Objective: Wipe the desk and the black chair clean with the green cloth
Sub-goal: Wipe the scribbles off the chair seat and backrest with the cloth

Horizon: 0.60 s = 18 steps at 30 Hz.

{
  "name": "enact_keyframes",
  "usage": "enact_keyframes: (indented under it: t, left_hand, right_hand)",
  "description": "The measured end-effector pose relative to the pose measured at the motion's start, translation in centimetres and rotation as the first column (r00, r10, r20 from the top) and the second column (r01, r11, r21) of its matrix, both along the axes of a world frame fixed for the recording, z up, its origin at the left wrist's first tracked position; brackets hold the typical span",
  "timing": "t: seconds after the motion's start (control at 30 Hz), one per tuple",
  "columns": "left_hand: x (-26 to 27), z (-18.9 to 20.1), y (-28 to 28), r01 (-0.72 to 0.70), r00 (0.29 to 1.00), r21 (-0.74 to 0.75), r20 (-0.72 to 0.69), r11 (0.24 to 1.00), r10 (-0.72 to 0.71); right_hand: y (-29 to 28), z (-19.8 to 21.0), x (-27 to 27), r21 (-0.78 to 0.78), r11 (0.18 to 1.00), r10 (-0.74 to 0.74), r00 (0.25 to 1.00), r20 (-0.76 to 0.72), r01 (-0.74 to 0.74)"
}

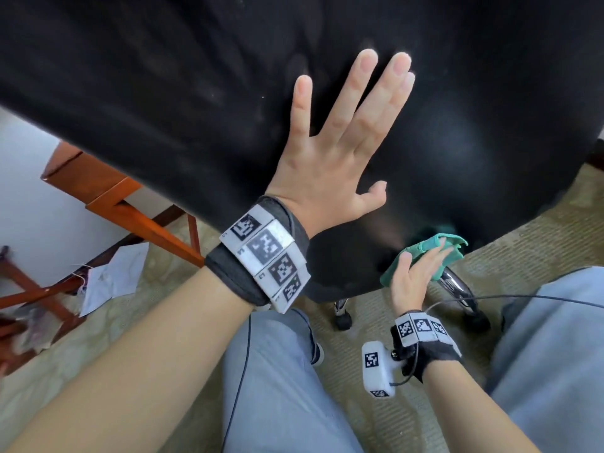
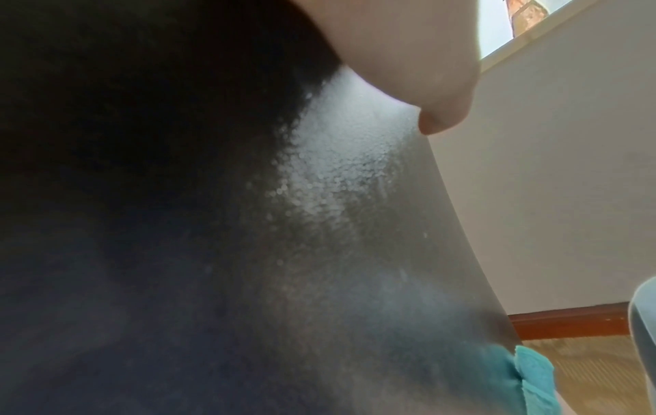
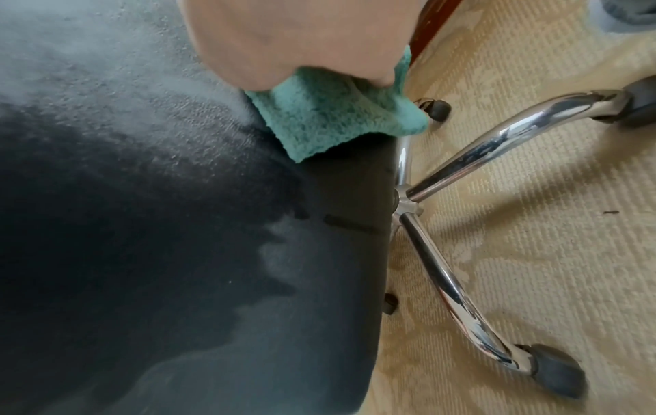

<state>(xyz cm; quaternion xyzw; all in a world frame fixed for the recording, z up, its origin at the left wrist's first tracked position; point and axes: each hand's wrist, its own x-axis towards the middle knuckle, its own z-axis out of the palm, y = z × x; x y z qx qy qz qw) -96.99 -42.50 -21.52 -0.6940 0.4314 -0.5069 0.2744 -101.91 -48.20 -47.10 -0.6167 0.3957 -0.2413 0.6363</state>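
Left hand (image 1: 330,152) lies flat, fingers spread, bracing the black chair (image 1: 163,76); right hand (image 1: 415,276) presses the soft, limp green cloth (image 1: 425,253) against its lower edge.

Bare forearms; black wristbands (image 1: 258,256) bearing white tiles with black square codes; thin black cable (image 1: 235,403); pale blue trousers (image 1: 281,387).

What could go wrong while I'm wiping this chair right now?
The black chair stands on casters, so it may roll or swivel if the left hand braced flat on it slips. The right hand presses the green cloth at the chair's edge, where it could slide off.
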Motion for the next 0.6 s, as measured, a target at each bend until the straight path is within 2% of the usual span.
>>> enact_keyframes:
  t: [0.2, 0.4, 0.53, 0.6]
  left_hand:
    - [-0.9, 0.3, -1.1, -0.047, 0.999, -0.013, -0.004, 0.999, 0.046]
    - [-1.5, 0.1, -2.3, -0.089, 0.995, -0.017, 0.035, 0.996, 0.090]
    - [-1.7, -0.2, -2.9, -0.107, 0.994, -0.054, 0.001, 0.993, 0.107]
    - [-1.7, -0.3, -3.0, -0.123, 0.992, -0.060, 0.004, 0.991, 0.124]
  right_hand:
    - [-2.9, 0.5, -0.2, 0.180, 0.981, -0.068, 0.998, 0.003, 0.067]
    - [-6.4, -0.2, 0.3, 0.224, 0.969, -0.107, 0.994, 0.008, 0.103]
    - [-10.1, -0.3, 0.1, 0.268, 0.956, -0.132, 0.991, 0.026, 0.121]
    - [-10.3, -0.3, 0.1, 0.278, 0.950, -0.156, 0.987, 0.037, 0.140]
